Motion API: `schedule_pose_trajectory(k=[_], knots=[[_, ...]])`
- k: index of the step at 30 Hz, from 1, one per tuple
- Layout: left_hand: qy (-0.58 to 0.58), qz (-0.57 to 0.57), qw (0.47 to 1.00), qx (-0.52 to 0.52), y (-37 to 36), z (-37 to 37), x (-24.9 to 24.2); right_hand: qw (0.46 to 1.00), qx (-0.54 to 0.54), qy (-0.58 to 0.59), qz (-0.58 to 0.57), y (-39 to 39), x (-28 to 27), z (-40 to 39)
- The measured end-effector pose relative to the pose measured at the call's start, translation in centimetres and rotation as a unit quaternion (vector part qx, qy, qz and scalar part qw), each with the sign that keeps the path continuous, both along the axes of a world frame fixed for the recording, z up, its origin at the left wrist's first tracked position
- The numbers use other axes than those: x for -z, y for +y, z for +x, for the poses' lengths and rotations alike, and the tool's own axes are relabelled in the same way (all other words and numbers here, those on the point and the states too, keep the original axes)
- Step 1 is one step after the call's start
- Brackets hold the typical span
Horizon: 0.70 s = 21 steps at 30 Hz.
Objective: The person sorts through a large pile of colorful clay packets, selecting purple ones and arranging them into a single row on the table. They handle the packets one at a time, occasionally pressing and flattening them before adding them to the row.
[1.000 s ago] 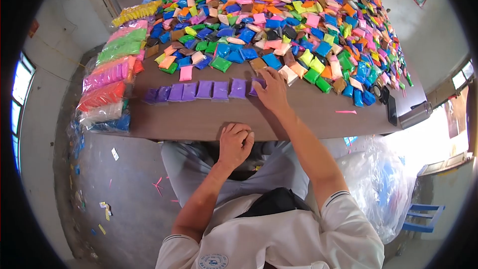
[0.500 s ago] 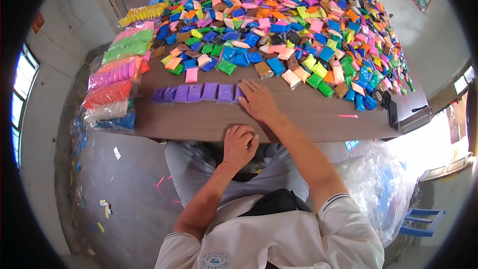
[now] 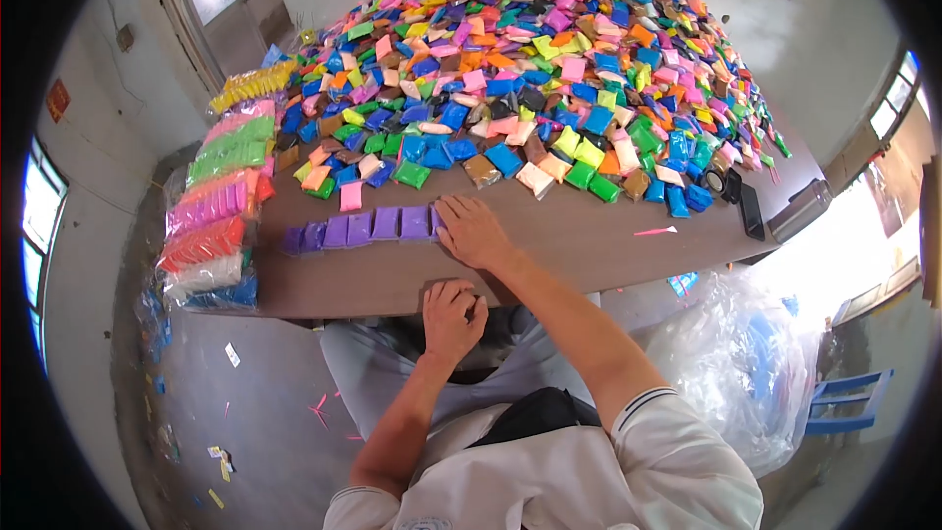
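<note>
Several purple packets [image 3: 387, 223] lie in a row on the brown table [image 3: 392, 270]. My right hand [image 3: 473, 231] rests at the right end of this row, its fingertips on the last purple packet, which it partly covers. At the table's front edge, my left hand [image 3: 452, 318] is curled with its fingers bent; whatever it may hold is hidden. Just behind the row lies a single pink packet [image 3: 350, 197].
A large heap of coloured packets [image 3: 530, 59] covers the back. Packet stacks sorted by colour [image 3: 231, 157] line the left edge. At the right are a black phone-like object [image 3: 752, 212], a metal cylinder [image 3: 800, 210] and a pink strip [image 3: 655, 231].
The camera view has shifted, so the table and heap appear lower and further left. Both hands keep nearly the same places relative to the purple row.
</note>
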<state>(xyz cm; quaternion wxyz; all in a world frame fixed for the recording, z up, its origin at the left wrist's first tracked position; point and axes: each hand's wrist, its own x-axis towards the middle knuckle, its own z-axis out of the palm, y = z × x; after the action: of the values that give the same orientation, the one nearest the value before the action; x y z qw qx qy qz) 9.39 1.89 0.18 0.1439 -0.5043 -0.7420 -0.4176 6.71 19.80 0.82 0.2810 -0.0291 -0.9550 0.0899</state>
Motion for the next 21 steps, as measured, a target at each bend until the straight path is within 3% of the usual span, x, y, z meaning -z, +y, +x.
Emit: schedule_pose_trajectory(k=[4,10,21], knots=[[0.008,-0.008,1.0,0.0,-0.1,-0.1,0.3,1.0,-0.007,0.005,-0.003,0.0,-0.2,0.2],[0.02,-0.023,1.0,0.002,0.1,0.1,0.0,0.985,0.047,0.16,-0.037,-0.7,-2.4,1.9],[0.041,-0.024,0.999,-0.013,0.4,0.7,0.8,0.965,0.081,0.201,-0.151,0.3,-1.7,1.4]])
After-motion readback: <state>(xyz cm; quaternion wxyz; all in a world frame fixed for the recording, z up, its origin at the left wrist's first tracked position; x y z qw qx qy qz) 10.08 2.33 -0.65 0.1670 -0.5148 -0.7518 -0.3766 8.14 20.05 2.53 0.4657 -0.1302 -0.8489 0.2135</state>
